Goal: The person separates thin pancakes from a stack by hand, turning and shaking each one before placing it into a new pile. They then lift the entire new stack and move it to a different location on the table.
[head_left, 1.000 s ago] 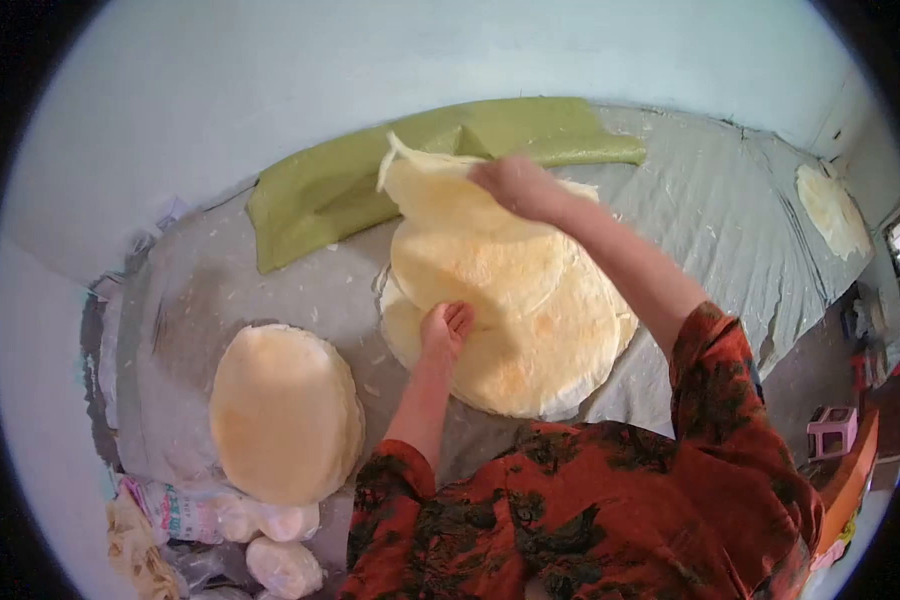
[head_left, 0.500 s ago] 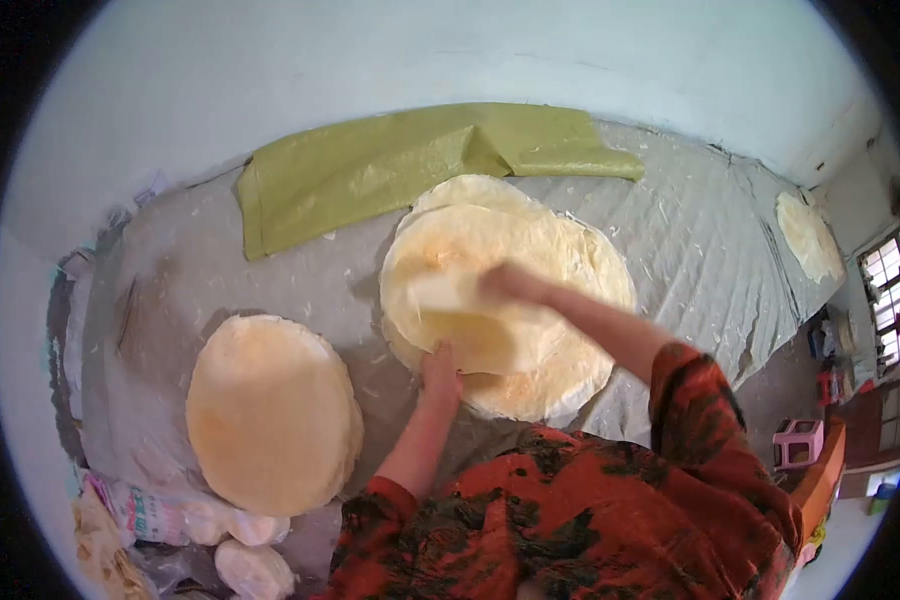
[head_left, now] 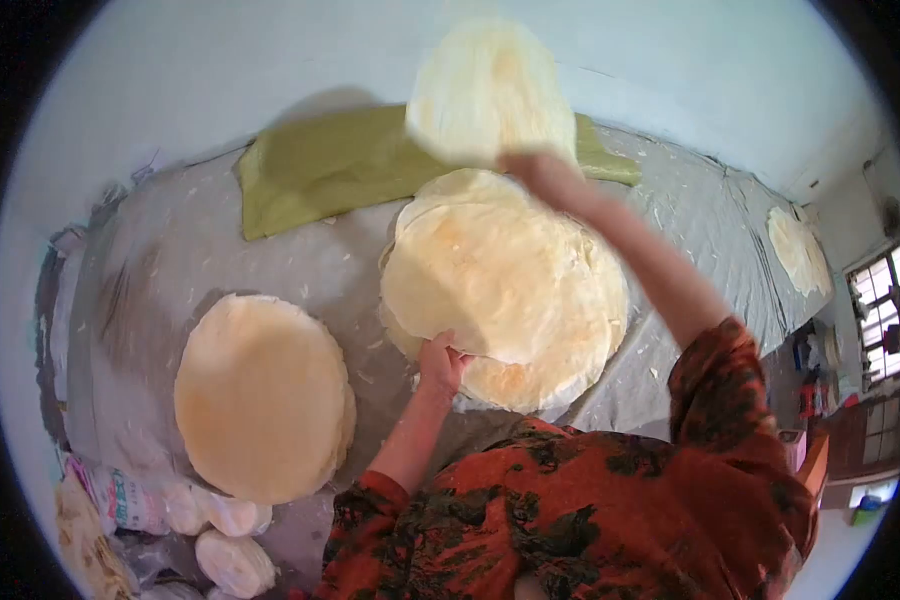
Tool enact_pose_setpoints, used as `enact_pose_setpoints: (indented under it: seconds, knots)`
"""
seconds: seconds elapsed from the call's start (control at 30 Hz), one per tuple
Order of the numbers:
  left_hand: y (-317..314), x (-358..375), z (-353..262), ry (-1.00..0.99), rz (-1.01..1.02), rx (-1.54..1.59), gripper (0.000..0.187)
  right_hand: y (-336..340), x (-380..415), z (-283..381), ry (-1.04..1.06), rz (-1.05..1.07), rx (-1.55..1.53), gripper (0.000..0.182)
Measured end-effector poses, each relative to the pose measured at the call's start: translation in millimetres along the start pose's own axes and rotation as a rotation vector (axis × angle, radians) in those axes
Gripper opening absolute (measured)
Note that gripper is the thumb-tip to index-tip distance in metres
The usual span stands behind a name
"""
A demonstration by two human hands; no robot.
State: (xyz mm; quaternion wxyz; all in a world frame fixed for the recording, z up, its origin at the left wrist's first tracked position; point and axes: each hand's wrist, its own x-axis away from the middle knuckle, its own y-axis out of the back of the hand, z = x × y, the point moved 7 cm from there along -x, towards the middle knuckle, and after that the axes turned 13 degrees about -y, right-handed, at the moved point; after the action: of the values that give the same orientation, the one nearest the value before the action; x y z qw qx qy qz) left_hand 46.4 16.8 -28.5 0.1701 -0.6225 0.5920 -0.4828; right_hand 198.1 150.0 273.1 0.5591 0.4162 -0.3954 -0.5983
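A thin round flatbread point(head_left: 492, 90) is held up by its lower edge, smeared by motion, over the far side of the work surface. My right hand point(head_left: 545, 175) grips that edge; its fingers are blurred. Below it lies a wide stack of flatbreads point(head_left: 530, 270) with uneven, overlapping edges. At the stack's near left edge, my left hand point(head_left: 442, 362) pinches the rim of the top flatbread point(head_left: 460, 240), its thumb on the near side. A second, neater stack of flatbreads point(head_left: 262, 400) sits to the left of my left forearm.
Grey sheeting point(head_left: 300, 255) with scattered crumbs covers the surface. A folded olive-green cloth point(head_left: 320, 175) lies along the wall. Plastic-wrapped round packs point(head_left: 235, 563) are at the lower left. A loose flatbread piece point(head_left: 798, 250) lies at the far right, near a window point(head_left: 880, 310).
My right hand has swung up and away from the stack, lifting a flatbread toward the wall. My left hand stays at the stack's near edge. The view has shifted slightly.
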Motion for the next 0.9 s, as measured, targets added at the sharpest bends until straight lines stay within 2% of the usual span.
enact_pose_setpoints:
  seconds: [0.03, 0.1, 0.17, 0.2, 0.23, 0.3, 0.4, 0.43, 0.47, 0.5, 0.53, 0.57, 0.6, 0.63, 0.7, 0.8, 0.83, 0.9]
  knots:
    - [0.7, 1.1, 2.0, 0.048, 0.001, -0.024, 0.040, -48.8, 25.9, -9.8, -0.051, 0.130, -0.100, 0.033]
    - [3.0, -2.0, 7.9, 0.040, 0.035, 0.072, 0.039, -149.5, 82.1, -29.1, 0.116, 0.242, -0.062, 0.033]
    - [34.0, -25.5, 30.1, -0.032, 0.056, -0.014, 0.035, -214.3, 137.6, -29.7, 0.129, 0.425, 0.008, 0.028]
    - [12.3, -4.9, 16.5, 0.025, 0.104, -0.029, 0.031, -219.8, 157.4, -22.9, 0.280, 0.244, -0.093, 0.025]
    - [18.4, -5.7, 17.6, 0.027, 0.101, -0.035, 0.031, -213.6, 169.1, -11.3, 0.399, 0.086, -0.023, 0.029]
    - [21.7, -5.2, 16.0, -0.005, 0.160, -0.045, 0.027, -193.8, 179.6, -4.8, 0.337, -0.114, -0.003, 0.040]
    - [5.4, -4.8, 10.9, -0.028, 0.137, 0.016, 0.023, -193.2, 172.1, -16.4, 0.260, -0.210, -0.140, 0.037]
    - [-7.8, -3.1, 4.4, -0.026, 0.144, 0.015, 0.023, -211.3, 147.8, -47.0, 0.197, -0.006, -0.034, 0.028]
    - [-12.2, -1.4, -9.8, -0.107, 0.065, -0.164, 0.022, -220.2, 114.3, -85.6, 0.130, 0.204, 0.069, 0.020]
    - [-9.2, -0.1, -22.7, -0.182, -0.018, -0.351, 0.021, -178.5, 71.8, -114.5, -0.133, 0.055, -0.375, 0.008]
    - [6.6, -14.8, -23.1, -0.165, -0.087, -0.337, 0.023, -134.3, 27.0, -135.4, -0.035, 0.009, -0.331, 0.010]
    - [2.9, -18.4, -28.4, -0.163, -0.081, -0.343, 0.023, -101.9, -28.2, -161.6, 0.085, -0.078, -0.153, 0.015]
    - [-3.2, -19.9, -38.0, -0.223, -0.100, -0.319, 0.022, -2.3, -16.4, -120.5, -0.213, -0.213, -0.082, 0.019]
    - [-7.4, -22.5, -46.2, -0.282, -0.121, -0.291, 0.022, 45.9, -27.1, -108.1, -0.307, -0.245, 0.062, 0.023]
    - [-6.7, -44.7, -45.8, -0.310, -0.075, -0.261, 0.020, 106.2, -13.0, -54.7, -0.026, -0.321, -0.032, 0.019]
    - [-9.6, -68.5, -42.8, -0.222, -0.069, -0.287, 0.019, 92.0, -2.8, -27.8, 0.097, -0.315, 0.095, 0.017]
    - [-9.5, -70.8, -47.8, -0.285, -0.140, -0.344, 0.022, 57.0, -12.8, -49.1, -0.010, -0.278, 0.125, 0.019]
    - [-10.5, -76.2, -52.6, -0.356, -0.222, -0.392, 0.025, -13.8, 3.4, -50.1, 0.074, -0.272, 0.155, 0.029]
